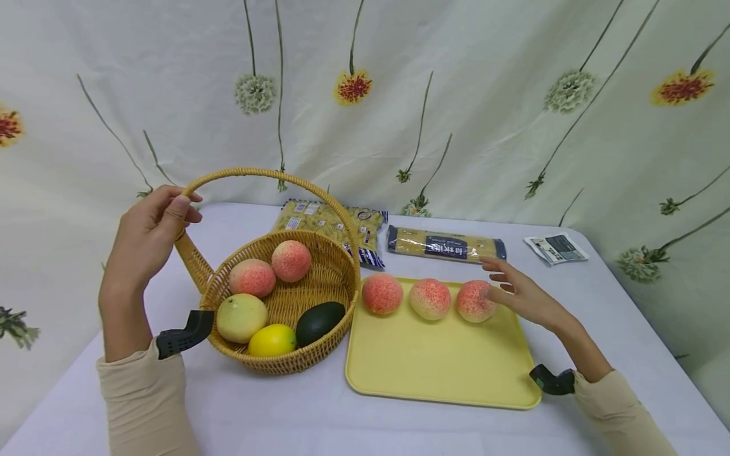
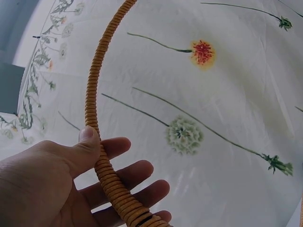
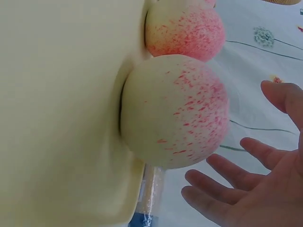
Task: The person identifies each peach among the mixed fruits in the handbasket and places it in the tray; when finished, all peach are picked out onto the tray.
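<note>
My left hand (image 1: 145, 234) pinches the wrapped handle (image 1: 274, 172) of a wicker basket (image 1: 333, 275) near its left side, thumb on one side and fingers behind. In the basket lie two pink peaches (image 1: 252, 277), a pale yellow-green round fruit (image 1: 242, 318), a yellow lemon (image 1: 272, 341) and a dark green avocado (image 1: 319, 322). Three peaches stand in a row along the back of a yellow tray (image 1: 433, 367). By the rightmost peach (image 1: 474, 302) is my right hand (image 1: 533, 297), fingers spread and holding nothing; the right wrist view shows a gap between them.
Behind the basket lies a bag of pasta (image 1: 319, 218) with striped ends. A long pasta packet (image 1: 445, 244) rests behind the tray, and a small white packet (image 1: 556, 248) lies at the back right. A flowered curtain (image 1: 485, 95) hangs behind the white-covered table (image 1: 274, 411).
</note>
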A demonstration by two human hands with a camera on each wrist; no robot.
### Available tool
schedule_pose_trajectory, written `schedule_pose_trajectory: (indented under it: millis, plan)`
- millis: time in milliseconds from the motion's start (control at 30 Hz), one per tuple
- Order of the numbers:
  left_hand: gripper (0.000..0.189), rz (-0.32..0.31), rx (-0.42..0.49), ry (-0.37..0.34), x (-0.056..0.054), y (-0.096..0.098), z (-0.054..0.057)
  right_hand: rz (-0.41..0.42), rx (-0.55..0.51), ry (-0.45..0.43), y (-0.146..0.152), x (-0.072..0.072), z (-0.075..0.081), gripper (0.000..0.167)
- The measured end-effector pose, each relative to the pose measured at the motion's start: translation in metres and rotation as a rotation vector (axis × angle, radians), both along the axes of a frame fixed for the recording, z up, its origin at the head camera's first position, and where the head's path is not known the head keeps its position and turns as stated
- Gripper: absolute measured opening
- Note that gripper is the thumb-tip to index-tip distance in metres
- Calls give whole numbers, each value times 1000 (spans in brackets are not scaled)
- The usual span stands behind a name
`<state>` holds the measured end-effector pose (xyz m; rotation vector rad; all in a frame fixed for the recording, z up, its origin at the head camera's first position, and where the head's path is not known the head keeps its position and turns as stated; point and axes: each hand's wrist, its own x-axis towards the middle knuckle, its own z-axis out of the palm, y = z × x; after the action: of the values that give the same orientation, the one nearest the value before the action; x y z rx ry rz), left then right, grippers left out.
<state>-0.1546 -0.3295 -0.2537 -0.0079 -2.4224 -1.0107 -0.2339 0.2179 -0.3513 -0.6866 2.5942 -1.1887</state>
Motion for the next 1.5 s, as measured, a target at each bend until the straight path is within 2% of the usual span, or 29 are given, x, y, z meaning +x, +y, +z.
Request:
schedule_pose_trajectory:
  millis: [233, 533, 933, 1233, 1500]
  plan:
    - [39, 1, -7, -21, 2, 2, -2, -6, -25, 93, -13, 9, 13, 64]
    - [34, -9, -6, 17, 0, -1, -2, 30, -80, 164, -34, 19, 25, 62]
    - [38, -4, -6, 10, 0, 1, -1, 82, -108, 173, -52, 27, 30, 62]
    - [34, 15, -8, -20, 7, -5, 2, 127, -128, 154, -58, 31, 28, 62]
    - [30, -8, 26, 1, -1, 1, 0, 118, -131, 166, -54, 28, 28, 61]
